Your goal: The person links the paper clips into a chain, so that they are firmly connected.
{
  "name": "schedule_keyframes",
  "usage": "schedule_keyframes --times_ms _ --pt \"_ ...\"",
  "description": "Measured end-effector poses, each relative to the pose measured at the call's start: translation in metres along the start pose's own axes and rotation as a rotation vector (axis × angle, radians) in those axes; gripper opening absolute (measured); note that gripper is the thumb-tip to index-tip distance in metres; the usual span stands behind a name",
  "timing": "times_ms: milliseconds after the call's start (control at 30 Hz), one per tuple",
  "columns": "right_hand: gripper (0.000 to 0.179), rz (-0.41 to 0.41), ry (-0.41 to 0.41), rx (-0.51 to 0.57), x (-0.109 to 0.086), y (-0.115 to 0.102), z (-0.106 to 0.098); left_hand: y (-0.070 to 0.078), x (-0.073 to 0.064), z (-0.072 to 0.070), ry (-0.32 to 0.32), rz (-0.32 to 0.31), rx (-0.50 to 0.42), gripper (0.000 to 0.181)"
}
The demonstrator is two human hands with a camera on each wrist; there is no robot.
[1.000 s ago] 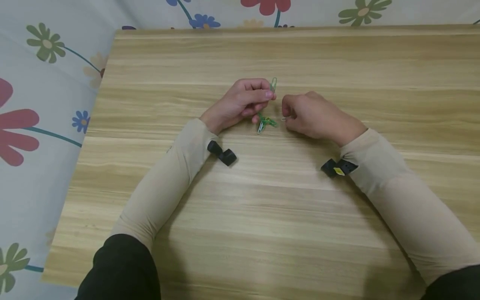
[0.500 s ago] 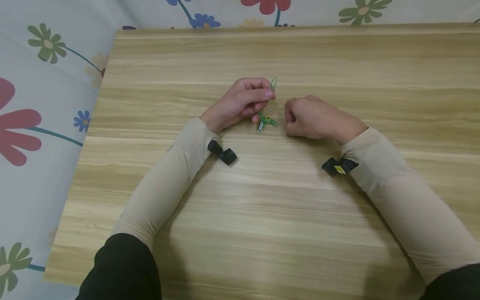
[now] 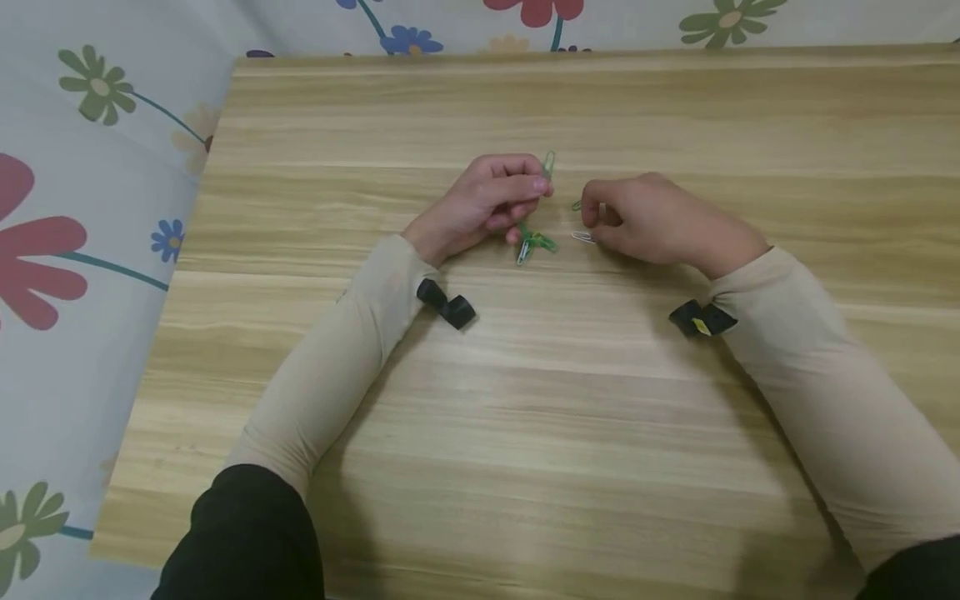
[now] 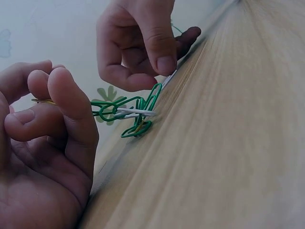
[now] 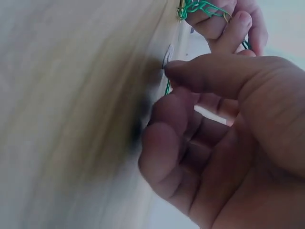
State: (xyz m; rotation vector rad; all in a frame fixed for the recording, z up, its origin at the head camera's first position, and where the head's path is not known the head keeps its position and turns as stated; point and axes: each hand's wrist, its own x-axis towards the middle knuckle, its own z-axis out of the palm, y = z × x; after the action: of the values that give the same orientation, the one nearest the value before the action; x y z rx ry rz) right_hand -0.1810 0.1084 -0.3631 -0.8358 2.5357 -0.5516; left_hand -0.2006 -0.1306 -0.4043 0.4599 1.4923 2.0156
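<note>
- Head view: left hand point(image 3: 487, 196) just beyond and left of the bunch point(image 3: 537, 242); fingers bent, thumb and forefinger pinching a raised clip point(image 3: 549, 162).
- Bunch: green, white and yellow wire, just below the left hand's fingers; cannot tell if it touches the table point(image 3: 525, 417).
- Right hand point(image 3: 663, 218) right of the bunch, fingers bent; thumb tip at a white clip point(image 3: 582, 237), forefinger by a green clip point(image 3: 577, 205), both right of the bunch. Cannot tell if either is gripped.
- Flowered cloth point(image 3: 622, 25) well beyond the bunch, past the table's edge.
</note>
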Motion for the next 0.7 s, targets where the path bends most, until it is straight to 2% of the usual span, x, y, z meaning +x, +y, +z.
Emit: schedule_keyframes --times_ms 133,400,600,700 --pt "0.008 0.019 -0.030 -0.034 -0.0007 -0.0036 0.0010 0.0006 -0.0006 -0.0003 0.003 0.006 0.008 0.016" --pt "0.005 -0.036 0.015 -0.029 -0.0023 -0.0039 0.0021 0.0013 0.0006 -0.0005 -0.006 0.011 0.005 0.016" --pt "0.029 -0.093 -0.004 -0.026 -0.0029 -0.0054 0.0016 0.0018 0.0005 -0.0007 -0.008 0.008 -0.003 0.016" --pt "0.033 -0.150 0.007 -0.038 -0.0024 -0.0053 0.0033 0.0015 0.0002 -0.0007 -0.010 0.009 -0.002 0.016"
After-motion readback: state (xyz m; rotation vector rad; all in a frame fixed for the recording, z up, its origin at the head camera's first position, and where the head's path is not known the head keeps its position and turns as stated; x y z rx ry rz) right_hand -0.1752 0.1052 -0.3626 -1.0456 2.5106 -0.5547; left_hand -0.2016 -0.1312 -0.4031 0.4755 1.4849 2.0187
